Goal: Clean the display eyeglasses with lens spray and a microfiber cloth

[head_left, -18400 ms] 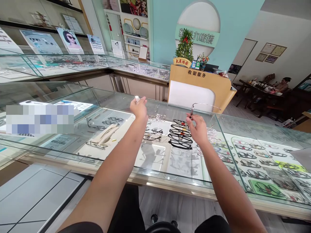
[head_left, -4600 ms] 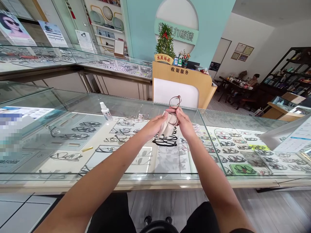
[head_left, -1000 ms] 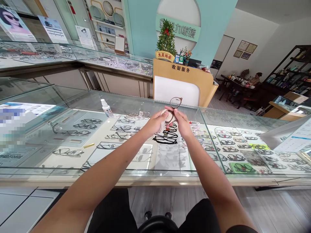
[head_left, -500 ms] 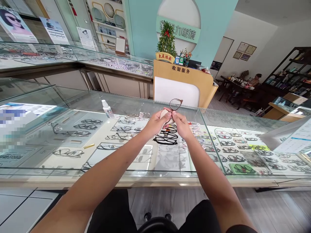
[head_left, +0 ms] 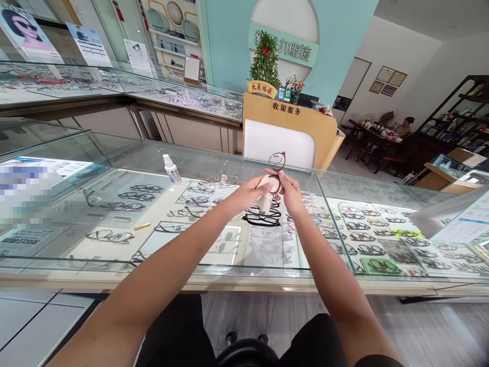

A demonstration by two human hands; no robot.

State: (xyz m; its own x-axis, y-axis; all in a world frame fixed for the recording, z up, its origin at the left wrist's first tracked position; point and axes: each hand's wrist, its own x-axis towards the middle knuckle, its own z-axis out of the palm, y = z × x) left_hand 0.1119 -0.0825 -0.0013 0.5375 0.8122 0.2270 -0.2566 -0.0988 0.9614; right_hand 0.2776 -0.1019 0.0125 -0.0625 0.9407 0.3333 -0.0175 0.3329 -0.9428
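Both my hands meet above the glass counter (head_left: 114, 265). My left hand (head_left: 246, 192) is closed on a pale cleaning cloth (head_left: 265, 186), pressed round one lens of a pair of brown-rimmed glasses (head_left: 277, 162). My right hand (head_left: 291, 193) pinches the frame of the glasses beside that lens. The other lens stands free above my fingers. Below my hands, inside the case, lie several dark frames (head_left: 263, 219).
A small white spray bottle (head_left: 171, 168) stands on the counter to the left. Rows of glasses fill the cases on the left and right (head_left: 382, 239). Behind is a wooden cashier desk (head_left: 294, 130) with a plant. A person sits at a table far right (head_left: 405, 127).
Since a second ago my hands have stayed together at the same spot, the cloth shifting slightly over the lens. Long before, my left hand held the spray bottle out and my right held another frame.
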